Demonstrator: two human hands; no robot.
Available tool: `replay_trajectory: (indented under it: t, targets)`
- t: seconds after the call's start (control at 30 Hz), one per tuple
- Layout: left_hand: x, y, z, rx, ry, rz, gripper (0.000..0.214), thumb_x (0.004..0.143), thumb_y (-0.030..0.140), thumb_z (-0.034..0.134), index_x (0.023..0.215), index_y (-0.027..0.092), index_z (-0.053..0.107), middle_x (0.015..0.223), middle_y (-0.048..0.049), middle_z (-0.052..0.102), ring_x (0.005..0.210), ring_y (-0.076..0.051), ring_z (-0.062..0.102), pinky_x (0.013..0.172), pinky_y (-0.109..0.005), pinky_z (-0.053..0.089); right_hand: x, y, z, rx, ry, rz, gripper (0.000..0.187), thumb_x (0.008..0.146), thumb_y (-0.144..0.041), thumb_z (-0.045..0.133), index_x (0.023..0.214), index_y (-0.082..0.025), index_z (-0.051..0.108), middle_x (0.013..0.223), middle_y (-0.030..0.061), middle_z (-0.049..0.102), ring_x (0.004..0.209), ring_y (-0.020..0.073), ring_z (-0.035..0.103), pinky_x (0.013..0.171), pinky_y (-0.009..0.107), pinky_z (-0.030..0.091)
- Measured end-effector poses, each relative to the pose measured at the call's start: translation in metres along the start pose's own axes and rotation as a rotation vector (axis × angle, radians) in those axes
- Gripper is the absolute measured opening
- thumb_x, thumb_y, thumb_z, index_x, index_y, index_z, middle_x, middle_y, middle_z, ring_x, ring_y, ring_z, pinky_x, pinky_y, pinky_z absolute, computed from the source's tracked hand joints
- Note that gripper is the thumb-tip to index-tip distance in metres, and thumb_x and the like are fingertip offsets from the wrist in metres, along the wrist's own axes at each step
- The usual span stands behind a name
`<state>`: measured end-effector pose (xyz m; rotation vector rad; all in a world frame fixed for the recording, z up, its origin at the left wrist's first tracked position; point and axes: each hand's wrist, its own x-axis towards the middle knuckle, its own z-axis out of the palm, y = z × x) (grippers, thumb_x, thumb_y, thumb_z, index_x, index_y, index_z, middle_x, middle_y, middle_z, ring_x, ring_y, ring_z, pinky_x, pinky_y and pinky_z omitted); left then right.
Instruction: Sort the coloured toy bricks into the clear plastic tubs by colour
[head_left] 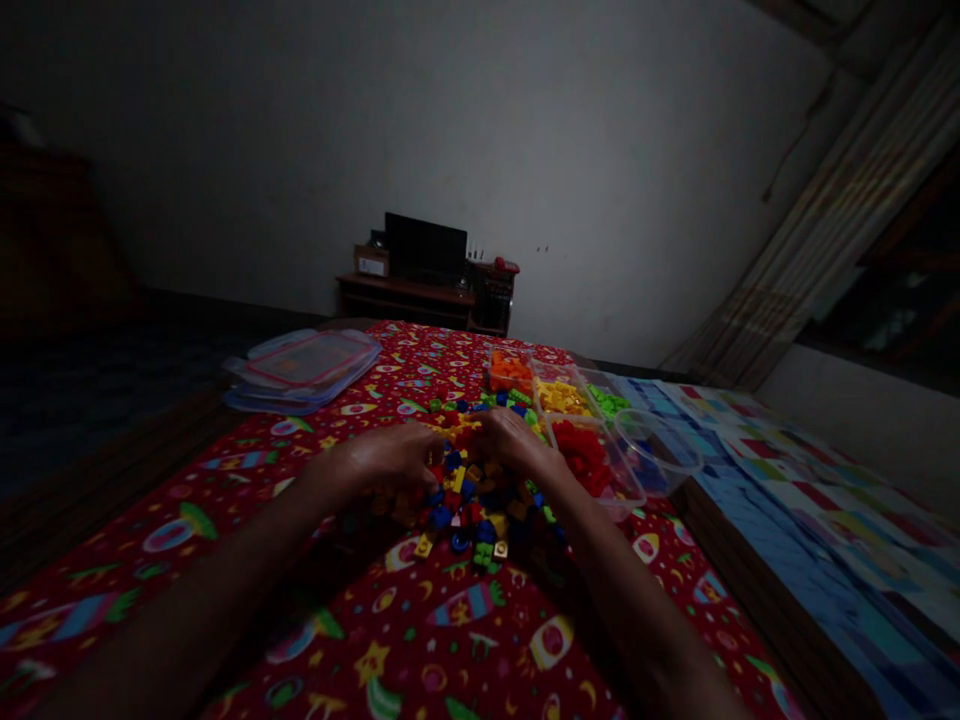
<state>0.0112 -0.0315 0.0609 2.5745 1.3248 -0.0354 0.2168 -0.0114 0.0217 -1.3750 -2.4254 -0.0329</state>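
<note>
A loose pile of mixed toy building bricks [469, 488] in blue, yellow, red, green and orange lies on the red patterned cloth [450, 640]. My left hand [401, 455] is at the pile's left side, its fingers curled down among the bricks. Over the pile's far right part is my right hand [510, 437], also with bent fingers, mostly hidden behind its own back. Whatever either hand pinches is too dark and small to make out. To the right of my right hand, clear boxes hold sorted bricks: red bricks [581, 455], yellow bricks [562, 398], orange bricks [510, 371] and green bricks [607, 402].
A clear round-rimmed container [660, 445] stands right of the red bricks' box. Stacked plastic lids [307, 365] lie at the cloth's left edge. Beyond the table are a desk with a monitor [426, 248] and a wall. Blue patterned bedding [787, 520] spreads to the right.
</note>
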Motion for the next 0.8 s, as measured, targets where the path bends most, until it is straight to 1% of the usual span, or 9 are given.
replay_trajectory:
  t: [0.1,0.2,0.3,0.37,0.43,0.53,0.6,0.7,0.8]
  targets:
    - [0.004,0.004,0.007,0.016,-0.016,0.001,0.010,0.063,0.020,0.062,0.071,0.019,0.068,0.065,-0.0006,0.066,0.057,-0.016,0.055,0.048,-0.023,0.032,0.002,-0.002,0.008,-0.070,-0.037,0.026,0.014,0.085,-0.013,0.056,0.095,-0.015,0.066,0.097,0.0106,0.065,0.090,0.0176,0.056,0.076,0.024,0.038]
    - [0.011,-0.005,0.010,-0.060,-0.025,0.045,0.006,0.062,0.023,0.061,0.062,0.019,0.066,0.058,0.0009,0.063,0.054,-0.015,0.053,0.048,-0.023,0.032,0.002,0.000,0.009,-0.053,-0.035,0.081,0.009,0.086,-0.016,0.054,0.084,-0.015,0.064,0.085,0.0077,0.064,0.078,0.0157,0.055,0.066,0.024,0.034]
    - [0.015,-0.019,0.008,-0.127,-0.029,0.090,0.013,0.064,0.030,0.062,0.064,0.019,0.068,0.060,0.0011,0.065,0.057,-0.015,0.056,0.050,-0.021,0.035,0.000,0.007,0.002,0.056,0.035,0.078,0.010,0.087,-0.021,0.054,0.090,-0.015,0.061,0.082,0.0052,0.063,0.074,0.0147,0.053,0.063,0.024,0.033]
    - [0.017,-0.028,0.004,-0.177,-0.051,0.116,0.022,0.068,0.037,0.059,0.072,0.019,0.072,0.066,0.0003,0.069,0.062,-0.016,0.060,0.054,-0.021,0.039,-0.001,0.010,-0.004,0.139,0.098,0.093,0.015,0.089,-0.024,0.052,0.097,-0.014,0.060,0.081,0.0041,0.062,0.073,0.0143,0.053,0.064,0.024,0.034]
    - [0.018,-0.036,0.001,-0.234,-0.050,0.127,0.030,0.072,0.042,0.056,0.081,0.020,0.074,0.075,-0.0005,0.072,0.069,-0.018,0.063,0.060,-0.021,0.043,-0.002,0.010,-0.011,0.214,0.126,0.116,0.019,0.090,-0.025,0.050,0.102,-0.013,0.061,0.080,0.0032,0.063,0.072,0.0137,0.054,0.066,0.023,0.036]
    - [0.022,-0.047,-0.001,-0.353,0.055,0.083,0.041,0.072,0.050,0.054,0.093,0.021,0.074,0.091,-0.0021,0.075,0.084,-0.021,0.066,0.072,-0.024,0.048,-0.004,0.006,-0.015,0.279,0.099,0.119,0.021,0.090,-0.021,0.050,0.101,-0.014,0.066,0.082,0.0036,0.066,0.074,0.0133,0.058,0.069,0.023,0.039]
    - [0.025,-0.051,0.001,-0.436,0.137,0.039,0.048,0.070,0.054,0.055,0.100,0.020,0.072,0.101,-0.0041,0.074,0.092,-0.023,0.066,0.078,-0.026,0.049,-0.005,0.002,-0.013,0.267,0.079,0.102,0.021,0.090,-0.019,0.051,0.102,-0.014,0.067,0.086,0.0050,0.068,0.078,0.0141,0.060,0.072,0.023,0.041]
    - [0.031,-0.050,0.006,-0.513,0.206,0.015,0.055,0.069,0.058,0.055,0.105,0.018,0.070,0.104,-0.0067,0.073,0.096,-0.025,0.066,0.080,-0.029,0.050,-0.003,-0.004,-0.005,0.199,0.052,0.064,0.022,0.088,-0.020,0.056,0.107,-0.015,0.066,0.093,0.0079,0.069,0.087,0.0167,0.062,0.076,0.024,0.041]
    - [0.035,-0.042,0.011,-0.529,0.258,0.015,0.058,0.069,0.059,0.053,0.105,0.016,0.070,0.102,-0.0086,0.074,0.093,-0.026,0.067,0.079,-0.030,0.051,0.002,-0.010,0.006,0.150,-0.072,-0.012,0.020,0.085,-0.021,0.061,0.103,-0.016,0.068,0.095,0.0089,0.069,0.086,0.0184,0.062,0.073,0.024,0.041]
